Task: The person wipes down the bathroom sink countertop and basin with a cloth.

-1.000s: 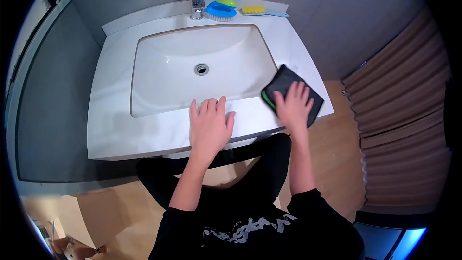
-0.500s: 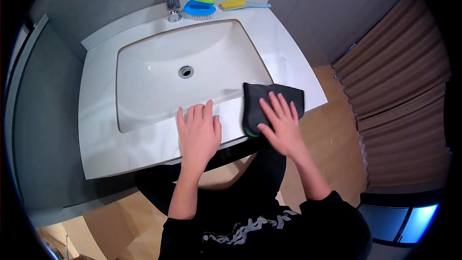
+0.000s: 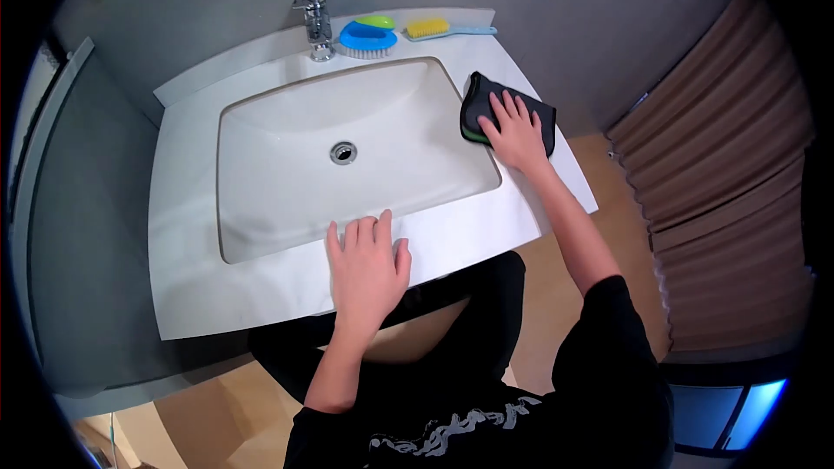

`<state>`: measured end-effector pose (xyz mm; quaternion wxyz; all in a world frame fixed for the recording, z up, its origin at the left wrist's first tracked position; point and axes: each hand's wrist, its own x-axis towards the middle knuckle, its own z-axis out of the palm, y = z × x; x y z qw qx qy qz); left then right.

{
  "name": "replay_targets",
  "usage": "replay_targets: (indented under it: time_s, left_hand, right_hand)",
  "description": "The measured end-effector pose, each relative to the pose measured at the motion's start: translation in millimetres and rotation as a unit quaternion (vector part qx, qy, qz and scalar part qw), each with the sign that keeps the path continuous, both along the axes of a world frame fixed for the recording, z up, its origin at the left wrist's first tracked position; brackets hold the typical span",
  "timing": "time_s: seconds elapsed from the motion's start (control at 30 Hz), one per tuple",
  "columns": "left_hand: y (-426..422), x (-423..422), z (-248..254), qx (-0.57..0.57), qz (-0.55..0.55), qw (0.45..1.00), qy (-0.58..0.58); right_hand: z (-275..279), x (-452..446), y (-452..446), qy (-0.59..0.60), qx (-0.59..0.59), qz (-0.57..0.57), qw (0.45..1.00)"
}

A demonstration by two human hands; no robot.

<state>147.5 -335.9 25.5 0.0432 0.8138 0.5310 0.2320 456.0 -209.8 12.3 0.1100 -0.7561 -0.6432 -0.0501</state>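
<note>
My right hand point(image 3: 516, 132) lies spread on a folded black cloth point(image 3: 480, 101) with a green edge, pressing it flat on the right side of the white countertop point(image 3: 434, 247), beside the basin. The cloth's upper left corner reaches the basin's rim. My left hand point(image 3: 369, 274) rests on the counter's front strip with its fingers apart, its fingertips at the front rim of the white sink basin point(image 3: 287, 174). Nothing is in my left hand.
A chrome faucet point(image 3: 319, 24) stands behind the basin. To its right are a blue and green scrub brush point(image 3: 368, 37) and a yellow-bristled brush point(image 3: 447, 29). A brown pleated curtain point(image 3: 721, 191) hangs at the right.
My right hand has moved the black cloth from the counter's front right part back along the right side. My left hand stays at the front edge. The camera view has shifted.
</note>
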Motion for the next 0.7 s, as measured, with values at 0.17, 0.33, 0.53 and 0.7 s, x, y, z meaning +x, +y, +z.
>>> replay_targets:
  time_s: [0.17,0.33,0.53,0.7]
  left_hand:
    - [1,2,1,-0.002,0.0,1.0,-0.014]
    - [2,0,-1,0.01,0.005,1.0,-0.025]
    - [2,0,-2,-0.005,0.01,1.0,-0.019]
    - [-2,-3,-7,0.021,-0.001,1.0,-0.003]
  right_hand:
    - [-1,7,87,0.006,-0.008,-0.065,0.998]
    - [7,18,119,0.02,-0.051,-0.083,0.995]
    - [3,18,81,0.015,-0.03,-0.044,0.998]
    - [9,11,-14,0.016,-0.016,0.039,0.999]
